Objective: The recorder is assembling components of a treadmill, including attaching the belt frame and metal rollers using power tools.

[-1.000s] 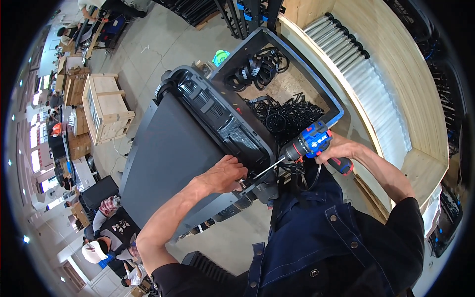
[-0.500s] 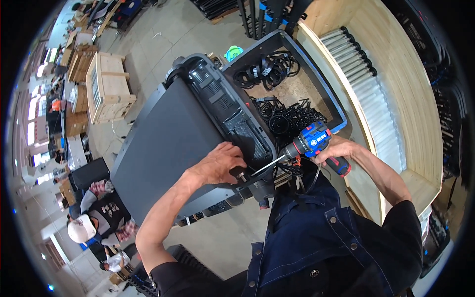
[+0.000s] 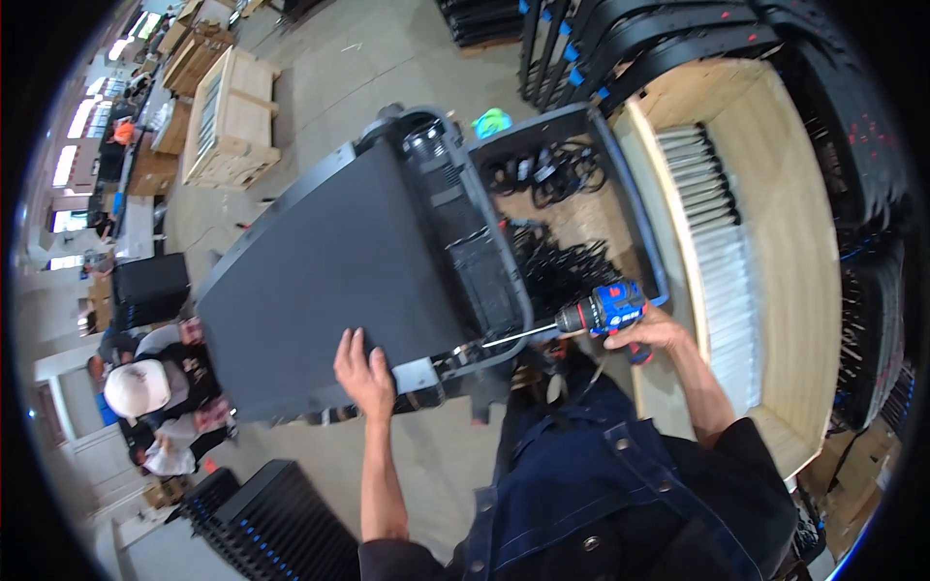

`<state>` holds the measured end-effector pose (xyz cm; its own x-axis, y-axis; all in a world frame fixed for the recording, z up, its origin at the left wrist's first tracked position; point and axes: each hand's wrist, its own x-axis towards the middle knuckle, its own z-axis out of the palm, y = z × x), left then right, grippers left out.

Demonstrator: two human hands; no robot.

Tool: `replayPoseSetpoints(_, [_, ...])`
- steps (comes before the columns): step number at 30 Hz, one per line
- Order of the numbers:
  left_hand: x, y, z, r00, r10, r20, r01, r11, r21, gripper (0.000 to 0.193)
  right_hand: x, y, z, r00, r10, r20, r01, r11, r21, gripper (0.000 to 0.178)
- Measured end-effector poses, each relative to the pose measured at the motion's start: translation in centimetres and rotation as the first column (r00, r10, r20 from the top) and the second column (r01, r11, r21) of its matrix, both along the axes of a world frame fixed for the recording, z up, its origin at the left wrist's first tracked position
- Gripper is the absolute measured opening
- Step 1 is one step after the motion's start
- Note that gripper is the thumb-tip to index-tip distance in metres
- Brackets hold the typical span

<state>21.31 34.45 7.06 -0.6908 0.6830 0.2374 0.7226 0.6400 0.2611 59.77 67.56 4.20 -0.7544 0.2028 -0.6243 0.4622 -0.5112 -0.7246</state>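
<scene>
My right hand (image 3: 655, 331) is wrapped round the grip of a blue, black and red cordless drill (image 3: 612, 308). Its long thin bit points left, with the tip by the corner of the frame of what looks like a treadmill (image 3: 320, 281). This machine has a wide dark belt and an uncovered end compartment (image 3: 477, 276) with black parts inside. Near the machine's close edge, my left hand (image 3: 366, 378) rests on the belt with fingers apart and nothing in it. A light grey plate (image 3: 417, 374) lies along that edge, right of the hand.
Beyond the drill stands a grey bin (image 3: 635, 208) with black cables and many small black pieces. A long wooden crate (image 3: 790, 223) of metal tubes is at the right. Black frames (image 3: 668, 44) stack behind it. A person in a white cap (image 3: 138, 387) is at the left.
My left hand has left the frame corner by the drill bit and moved left onto the belt, its fingers spreading. The drill stays in my right hand near that corner. The whole view has shifted.
</scene>
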Motion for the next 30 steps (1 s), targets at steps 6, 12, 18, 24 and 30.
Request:
replayPoseSetpoints(6, [-0.5,-1.7,0.2,0.999,-0.008,-0.037,0.007,0.999,-0.032,0.047,1.3,-2.6,-0.8,0.732,-0.671,-0.118,0.68,0.707,0.195,0.05])
replayPoseSetpoints(12, [0.2,-1.0,1.0,0.999,0.044,0.012,-0.043,0.997,-0.062,0.047,-2.9,0.0,-6.5,0.587,-0.785,-0.199,0.661,0.323,0.677,0.018])
replayPoseSetpoints(18, [-0.4,-1.0,0.7,1.0,0.022,-0.007,-0.022,1.0,0.022,0.046,-0.9,4.2,-10.0,0.728,-0.678,-0.105,0.546,0.481,0.686,0.024])
replayPoseSetpoints(24, [-1.3,-2.3,0.3,1.0,-0.025,-0.014,0.027,0.99,0.137,0.046,0.8,-2.2,-10.0,0.726,-0.677,-0.122,0.263,0.11,0.959,0.058])
replayPoseSetpoints(30, [-5.6,-7.8,0.6,0.934,-0.324,0.148,0.288,0.931,0.224,0.042,-7.5,-18.6,1.0,0.873,-0.451,-0.184,0.347,0.31,0.885,0.025])
